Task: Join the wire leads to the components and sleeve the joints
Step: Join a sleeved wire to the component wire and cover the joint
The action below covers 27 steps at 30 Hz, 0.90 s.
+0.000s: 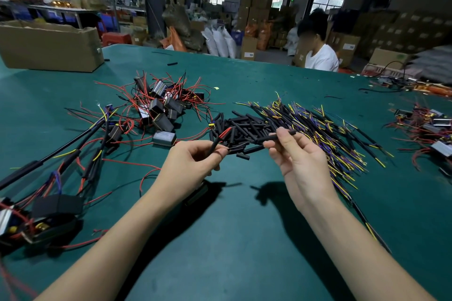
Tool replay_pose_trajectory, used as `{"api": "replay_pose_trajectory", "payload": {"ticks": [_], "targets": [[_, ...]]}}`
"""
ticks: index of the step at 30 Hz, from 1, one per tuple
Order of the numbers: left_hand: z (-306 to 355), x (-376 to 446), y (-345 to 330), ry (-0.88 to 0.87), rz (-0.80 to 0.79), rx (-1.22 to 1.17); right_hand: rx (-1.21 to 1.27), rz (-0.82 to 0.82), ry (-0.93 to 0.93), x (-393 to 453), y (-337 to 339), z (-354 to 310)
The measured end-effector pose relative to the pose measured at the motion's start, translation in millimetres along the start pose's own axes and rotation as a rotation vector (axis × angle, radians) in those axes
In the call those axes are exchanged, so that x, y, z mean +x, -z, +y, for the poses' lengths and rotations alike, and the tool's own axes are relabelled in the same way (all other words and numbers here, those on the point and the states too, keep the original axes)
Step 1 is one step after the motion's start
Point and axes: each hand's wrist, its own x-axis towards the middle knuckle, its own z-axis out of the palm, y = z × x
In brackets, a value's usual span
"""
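My left hand (193, 164) pinches a black sleeved lead (216, 143) with red wire ends poking out of its top. My right hand (299, 159) pinches a short black sleeve tube (285, 135) between thumb and fingers, held level above the table. Both hands hover over a heap of loose black sleeve tubes (242, 127). A pile of black box components with red leads (161, 105) lies to the upper left. A bundle of black cables with yellow and purple leads (325, 129) spreads to the right.
Joined assemblies (49, 203) lie at the left edge of the green table (232, 239). A cardboard box (51, 46) stands far left. More components (425, 127) sit at the right. A person in a white shirt (320, 56) sits across the table.
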Motion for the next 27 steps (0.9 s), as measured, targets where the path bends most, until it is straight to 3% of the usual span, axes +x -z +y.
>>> {"api": "replay_pose_trajectory", "payload": {"ticks": [20,27], "targets": [[2,-1,-1,-0.058,-0.045,0.008,-0.027,-0.056,-0.127,-2,-1,13],[6,-4,-4,-0.032,-0.140,-0.092,-0.149,-0.187,-0.177,-8,-3,21]]}}
